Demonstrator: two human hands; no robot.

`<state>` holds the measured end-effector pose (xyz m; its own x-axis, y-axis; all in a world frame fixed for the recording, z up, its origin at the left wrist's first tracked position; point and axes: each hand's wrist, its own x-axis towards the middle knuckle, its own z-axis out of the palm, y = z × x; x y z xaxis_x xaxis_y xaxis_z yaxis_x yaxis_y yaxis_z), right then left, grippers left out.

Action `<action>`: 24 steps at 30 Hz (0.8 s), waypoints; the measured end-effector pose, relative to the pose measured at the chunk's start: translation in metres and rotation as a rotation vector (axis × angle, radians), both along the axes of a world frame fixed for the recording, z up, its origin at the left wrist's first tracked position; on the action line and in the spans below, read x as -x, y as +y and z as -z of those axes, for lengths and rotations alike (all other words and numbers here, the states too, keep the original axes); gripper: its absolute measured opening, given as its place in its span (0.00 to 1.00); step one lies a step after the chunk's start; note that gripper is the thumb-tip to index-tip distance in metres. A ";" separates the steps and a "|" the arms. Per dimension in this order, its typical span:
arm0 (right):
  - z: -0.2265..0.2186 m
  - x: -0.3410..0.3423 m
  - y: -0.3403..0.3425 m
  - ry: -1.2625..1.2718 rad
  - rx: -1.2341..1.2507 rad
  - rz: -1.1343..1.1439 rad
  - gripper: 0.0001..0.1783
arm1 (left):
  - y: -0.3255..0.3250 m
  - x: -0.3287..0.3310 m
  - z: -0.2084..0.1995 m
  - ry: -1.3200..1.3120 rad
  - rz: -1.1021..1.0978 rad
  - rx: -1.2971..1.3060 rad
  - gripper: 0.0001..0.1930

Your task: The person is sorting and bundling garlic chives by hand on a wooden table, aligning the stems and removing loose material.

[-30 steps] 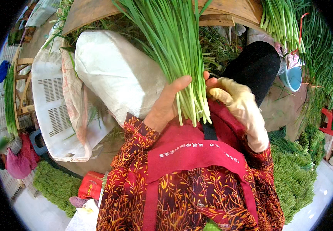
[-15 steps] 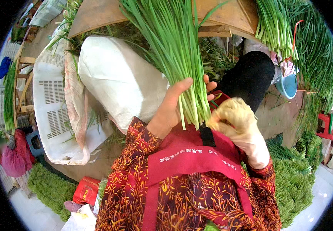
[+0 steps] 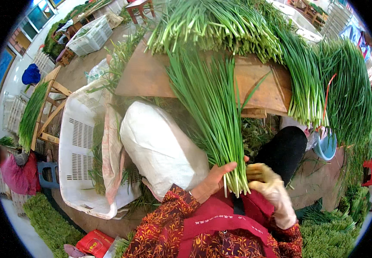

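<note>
A long bunch of green chives (image 3: 211, 124) slants over my lap, its pale stem ends toward me and its leaf tips over the wooden table. My bare left hand (image 3: 216, 178) is closed round it just above the cut ends, thumb across the front. Beside the stem ends on the right is my right hand (image 3: 265, 180), in a cream glove; its fingers stretch toward the bunch and look loosely open, with nothing seen in them. Whether they touch the stems is hard to tell.
Ahead, a wooden table (image 3: 147, 73) carries a heap of chives (image 3: 216, 32). More chives (image 3: 345, 90) hang at the right above a blue bucket (image 3: 325, 146). A white crate (image 3: 80, 150) stands left, near a white cloth (image 3: 155, 146) over my leg. Another person (image 3: 18, 174) sits far left.
The view has tipped up, bringing the table's heap into sight. My left hand still grips the chives; my right fingers have straightened from a curl at the stem ends.
</note>
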<state>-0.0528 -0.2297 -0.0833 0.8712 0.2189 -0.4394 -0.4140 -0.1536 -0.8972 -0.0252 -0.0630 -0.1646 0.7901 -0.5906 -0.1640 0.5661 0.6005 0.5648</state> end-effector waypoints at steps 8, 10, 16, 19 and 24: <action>0.049 -0.006 0.009 0.407 -0.521 -0.170 0.27 | -0.007 -0.006 0.003 -0.026 -0.033 -0.046 0.25; 0.049 -0.009 0.005 0.436 -0.502 -0.214 0.24 | -0.010 -0.006 0.000 -0.030 -0.019 -0.023 0.26; 0.039 0.001 0.004 0.529 -0.651 -0.209 0.24 | -0.010 -0.006 0.000 -0.148 0.156 0.147 0.33; 0.026 0.008 -0.009 0.607 -0.632 -0.192 0.22 | -0.023 -0.007 -0.011 -0.129 0.051 0.471 0.42; 0.035 0.021 -0.038 0.657 -0.425 -0.208 0.20 | -0.024 -0.029 -0.013 -0.023 -0.080 0.377 0.49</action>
<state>-0.0736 -0.2679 -0.1185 0.3869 0.6110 -0.6906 -0.8775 0.0137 -0.4794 0.0042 -0.0868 -0.1515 0.8370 -0.5426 0.0712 0.4991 0.8101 0.3076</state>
